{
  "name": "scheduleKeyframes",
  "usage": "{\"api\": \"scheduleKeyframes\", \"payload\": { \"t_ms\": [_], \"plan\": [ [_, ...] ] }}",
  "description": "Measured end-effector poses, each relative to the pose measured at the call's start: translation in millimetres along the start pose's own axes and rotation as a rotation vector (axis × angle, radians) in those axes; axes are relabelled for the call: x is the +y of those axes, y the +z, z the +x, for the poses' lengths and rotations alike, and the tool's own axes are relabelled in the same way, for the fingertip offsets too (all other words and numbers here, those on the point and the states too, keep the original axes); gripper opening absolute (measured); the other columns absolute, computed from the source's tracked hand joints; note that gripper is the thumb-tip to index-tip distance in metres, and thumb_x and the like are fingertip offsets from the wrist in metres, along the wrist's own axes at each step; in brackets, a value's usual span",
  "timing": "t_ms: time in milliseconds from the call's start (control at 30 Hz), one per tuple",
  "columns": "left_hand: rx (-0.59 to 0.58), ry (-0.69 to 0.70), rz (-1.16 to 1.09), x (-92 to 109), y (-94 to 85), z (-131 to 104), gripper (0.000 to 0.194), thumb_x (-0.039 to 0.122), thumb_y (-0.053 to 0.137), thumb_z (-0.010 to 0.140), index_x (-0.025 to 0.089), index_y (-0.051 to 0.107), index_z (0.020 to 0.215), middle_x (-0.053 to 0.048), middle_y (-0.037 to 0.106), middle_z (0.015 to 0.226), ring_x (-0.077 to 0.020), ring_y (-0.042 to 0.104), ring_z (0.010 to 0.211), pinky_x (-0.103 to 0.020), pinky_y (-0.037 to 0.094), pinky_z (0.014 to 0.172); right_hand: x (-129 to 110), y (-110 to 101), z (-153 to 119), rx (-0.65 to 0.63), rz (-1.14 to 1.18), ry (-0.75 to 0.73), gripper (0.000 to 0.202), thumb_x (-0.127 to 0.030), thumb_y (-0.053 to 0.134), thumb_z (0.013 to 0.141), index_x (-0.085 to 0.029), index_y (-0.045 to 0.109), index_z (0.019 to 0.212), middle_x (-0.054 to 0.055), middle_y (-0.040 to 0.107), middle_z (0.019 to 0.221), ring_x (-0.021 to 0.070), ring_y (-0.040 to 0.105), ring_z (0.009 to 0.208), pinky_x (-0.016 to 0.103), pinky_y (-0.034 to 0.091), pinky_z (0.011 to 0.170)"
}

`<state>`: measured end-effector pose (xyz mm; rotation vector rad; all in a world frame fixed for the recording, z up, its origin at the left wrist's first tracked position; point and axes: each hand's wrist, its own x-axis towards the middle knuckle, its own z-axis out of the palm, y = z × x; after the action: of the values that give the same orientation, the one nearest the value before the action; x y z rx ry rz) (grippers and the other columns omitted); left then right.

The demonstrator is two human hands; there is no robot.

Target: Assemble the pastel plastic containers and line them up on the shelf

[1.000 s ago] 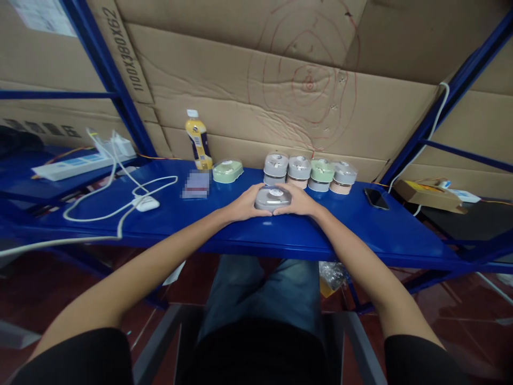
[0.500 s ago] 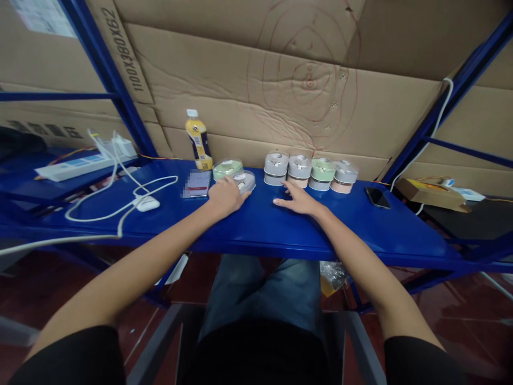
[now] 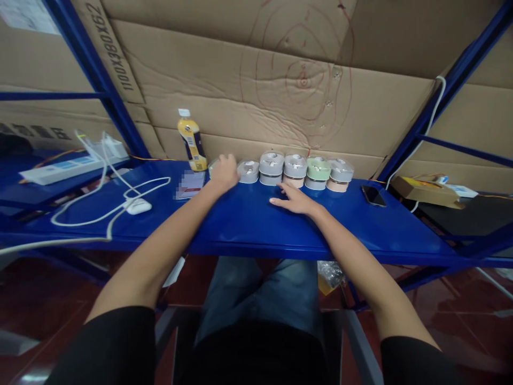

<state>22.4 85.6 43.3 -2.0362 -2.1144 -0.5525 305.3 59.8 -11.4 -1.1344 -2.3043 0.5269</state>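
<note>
My left hand (image 3: 225,172) is over a round green case with a clear lid (image 3: 213,168), its fingers curled down around it. The hand hides most of this case. Just right of it, a grey clear-lidded case (image 3: 249,171) sits singly on the blue table. My right hand (image 3: 295,199) rests on the tabletop with fingers spread and holds nothing. Its fingertips are near a grey stack (image 3: 271,168) and a grey-over-pink stack (image 3: 295,171). Farther right stand a green-over-grey stack (image 3: 318,172) and another grey-over-pink stack (image 3: 339,175).
A yellow drink bottle (image 3: 193,141) and a phone (image 3: 189,184) are left of the cases. White cables with an adapter (image 3: 139,206) lie farther left, near a power strip (image 3: 72,167). Another phone (image 3: 373,195) and a cardboard box (image 3: 427,192) are at the right. Cardboard (image 3: 192,64) backs the table.
My left hand has moved off the grey case and back onto the green one. The grey case now sits farther back, in line with the stacks. My right hand has stayed put.
</note>
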Motion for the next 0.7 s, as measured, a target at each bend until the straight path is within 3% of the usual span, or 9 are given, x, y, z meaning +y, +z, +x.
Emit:
{"api": "scheduleKeyframes", "payload": {
  "t_ms": [100, 233, 400, 600, 700],
  "plan": [
    [0.134, -0.098, 0.054, -18.6, 9.3, 12.0, 0.068, 0.04, 0.066, 0.092, 0.005, 0.051, 0.149, -0.034, 0.053, 0.154, -0.0498, 0.051, 0.144, -0.059, 0.046, 0.115, -3.0, -0.3, 0.5, -0.008, -0.015, 0.017, 0.099, -0.087, 0.068, 0.088, -0.021, 0.054, 0.16, 0.022, 0.057, 0.158, 0.0412, 0.063, 0.14, 0.066, 0.051, 0.12],
    [0.033, -0.237, -0.001, -26.7, 27.3, 26.8, 0.089, 0.045, 0.075, 0.085, 0.0, 0.043, 0.155, -0.041, 0.05, 0.155, -0.0544, 0.051, 0.143, -0.065, 0.047, 0.112, -4.8, -1.7, 0.4, -0.012, -0.027, 0.036, 0.095, -0.087, 0.066, 0.089, -0.021, 0.057, 0.157, 0.022, 0.059, 0.155, 0.0403, 0.064, 0.139, 0.064, 0.052, 0.12],
    [0.011, -0.258, -0.098, -30.8, 26.8, 27.5, 0.085, 0.042, 0.078, 0.086, -0.002, 0.045, 0.151, -0.043, 0.047, 0.155, -0.0536, 0.05, 0.147, -0.061, 0.046, 0.116, -4.4, -2.2, 0.8, -0.015, -0.043, 0.034, 0.093, -0.086, 0.066, 0.09, -0.022, 0.057, 0.157, 0.021, 0.059, 0.155, 0.0398, 0.066, 0.137, 0.064, 0.053, 0.119],
    [0.215, -0.177, -0.229, -48.3, 2.5, 11.7, 0.083, 0.041, 0.079, 0.085, -0.001, 0.046, 0.148, -0.038, 0.048, 0.152, -0.055, 0.046, 0.146, -0.066, 0.04, 0.12, -9.2, -6.1, -0.5, 0.059, -0.042, 0.025, 0.088, -0.08, 0.068, 0.092, -0.017, 0.061, 0.152, 0.023, 0.061, 0.152, 0.0381, 0.07, 0.127, 0.06, 0.058, 0.114],
    [0.309, 0.07, -0.346, -49.3, -7.7, -12.9, 0.087, 0.04, 0.081, 0.083, 0.008, 0.042, 0.154, -0.028, 0.048, 0.153, -0.0494, 0.046, 0.147, -0.065, 0.04, 0.124, -19.8, -12.1, -2.3, 0.254, -0.041, -0.042, 0.081, -0.078, 0.068, 0.093, -0.019, 0.064, 0.148, 0.02, 0.067, 0.144, 0.0376, 0.069, 0.128, 0.062, 0.056, 0.115]
  ]
}}
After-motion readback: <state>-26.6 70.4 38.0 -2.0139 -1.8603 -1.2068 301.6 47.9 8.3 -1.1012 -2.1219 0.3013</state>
